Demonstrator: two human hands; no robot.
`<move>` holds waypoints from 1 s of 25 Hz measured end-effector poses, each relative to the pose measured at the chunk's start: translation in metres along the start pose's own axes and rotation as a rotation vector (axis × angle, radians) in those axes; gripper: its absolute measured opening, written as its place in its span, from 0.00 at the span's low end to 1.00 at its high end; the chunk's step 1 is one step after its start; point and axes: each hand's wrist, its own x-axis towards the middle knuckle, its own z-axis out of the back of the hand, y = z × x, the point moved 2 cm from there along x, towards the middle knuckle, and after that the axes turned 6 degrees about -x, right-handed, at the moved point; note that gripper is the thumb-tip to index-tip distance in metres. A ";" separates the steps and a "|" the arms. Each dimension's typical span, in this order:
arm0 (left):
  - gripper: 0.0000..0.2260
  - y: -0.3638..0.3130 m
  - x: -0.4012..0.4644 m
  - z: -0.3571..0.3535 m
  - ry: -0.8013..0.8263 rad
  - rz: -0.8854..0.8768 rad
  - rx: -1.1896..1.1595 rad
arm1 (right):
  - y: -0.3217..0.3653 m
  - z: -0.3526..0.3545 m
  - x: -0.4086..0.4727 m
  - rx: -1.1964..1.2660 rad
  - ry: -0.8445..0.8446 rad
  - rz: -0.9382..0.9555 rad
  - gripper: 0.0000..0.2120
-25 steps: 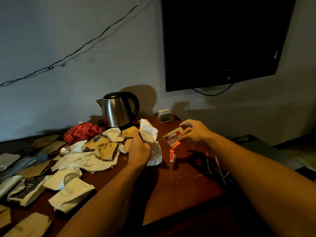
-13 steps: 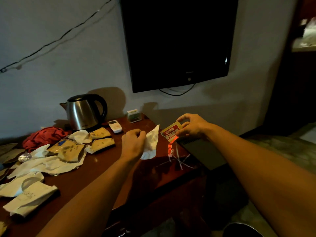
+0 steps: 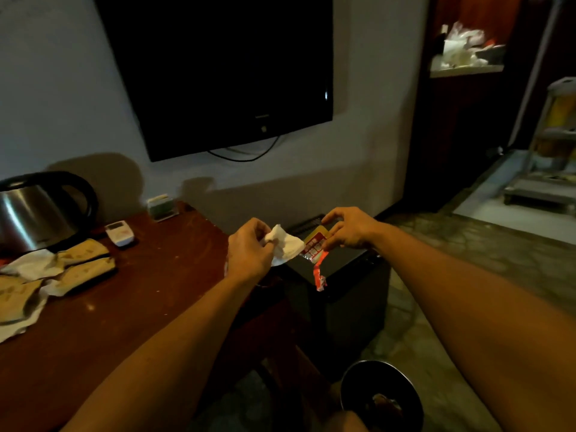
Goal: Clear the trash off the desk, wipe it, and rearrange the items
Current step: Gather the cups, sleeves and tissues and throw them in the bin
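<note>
- Both hands have swung rightward off the desk [image 3: 162, 294] since the earlier frames: the left hand [image 3: 249, 251] and the right hand [image 3: 346, 229] now hang past the desk's right end, over a dark box-like unit [image 3: 349, 275], with a round bin [image 3: 380, 397] on the floor below and nearer the body.
- Left fingers curl round a crumpled white tissue [image 3: 285, 246], pinching one end so the rest fans out toward the right hand.
- Right thumb and fingers pinch a red-and-gold wrapper [image 3: 314, 246] by its upper edge; a torn red strip dangles from it.
- Risk, as I judge it: the bin sits well short of where the hands hover, so a release here would land the trash on the dark unit or the floor.
- That strip looks barely attached and could tear off mid-carry.
- Both forearms reach out nearly straight, wrists level, hands close together but not touching.
- More wrappers [image 3: 78, 269] lie on the desk beside the kettle [image 3: 34, 213], so clearing is far from done.
</note>
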 end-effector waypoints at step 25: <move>0.06 0.078 -0.076 -0.216 0.555 0.141 0.192 | -0.265 -0.036 -0.012 -0.270 -0.032 -0.322 0.11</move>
